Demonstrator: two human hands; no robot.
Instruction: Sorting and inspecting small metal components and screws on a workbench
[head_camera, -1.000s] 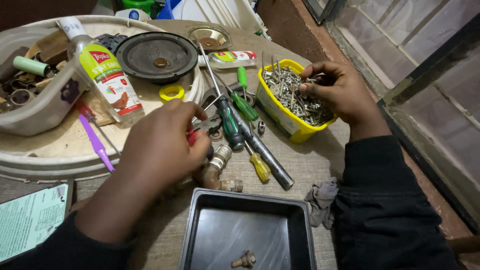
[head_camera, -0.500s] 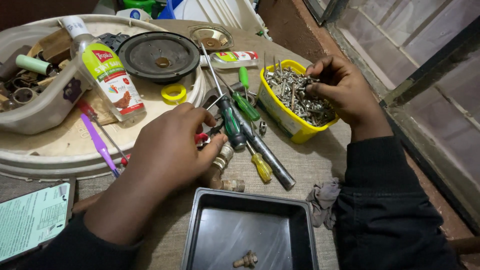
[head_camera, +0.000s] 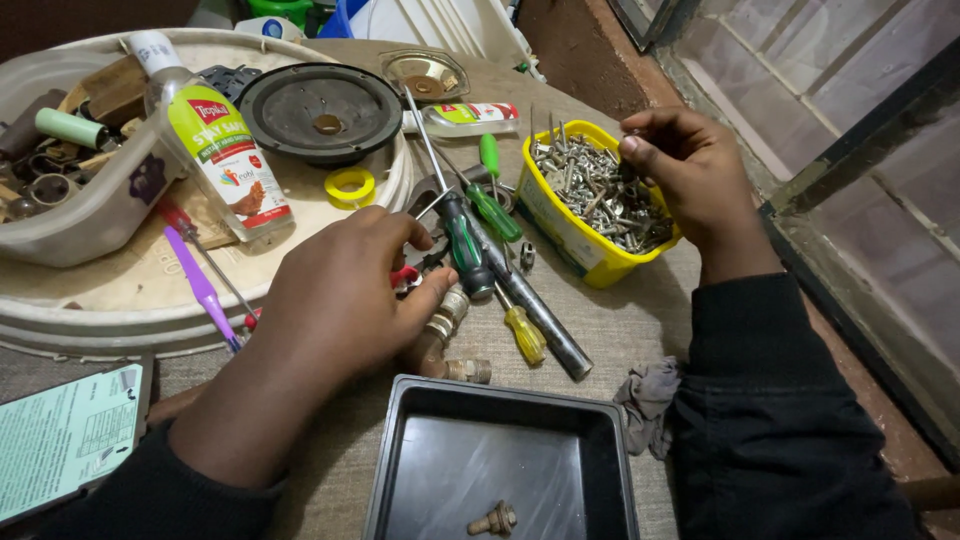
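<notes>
My left hand (head_camera: 335, 295) lies curled over a pile of tools at the table's middle. Its fingertips and thumb pinch a red-handled tool (head_camera: 405, 276), and the thumb rests against brass pipe fittings (head_camera: 447, 310). Green-handled screwdrivers (head_camera: 466, 243) and a small yellow-handled one (head_camera: 525, 336) lie just right of it. My right hand (head_camera: 690, 170) hovers over the yellow tub (head_camera: 560, 235) full of screws and nails (head_camera: 590, 190). Its fingertips are pinched together on what looks like a small screw, mostly hidden by the fingers.
A black tray (head_camera: 400, 470) near me holds one small brass fitting (head_camera: 495, 518). At the left a round white tray (head_camera: 100, 295) carries a bottle (head_camera: 225, 160), a speaker cone (head_camera: 320, 110), a yellow tape ring (head_camera: 350, 186) and a bin of parts (head_camera: 70, 225). A grey rag (head_camera: 648, 400) and a printed card (head_camera: 65, 440) lie nearby.
My left hand slid right and nearer along the tool pile onto the red-handled tool. My right hand rose slightly from the screws with its fingertips pinched.
</notes>
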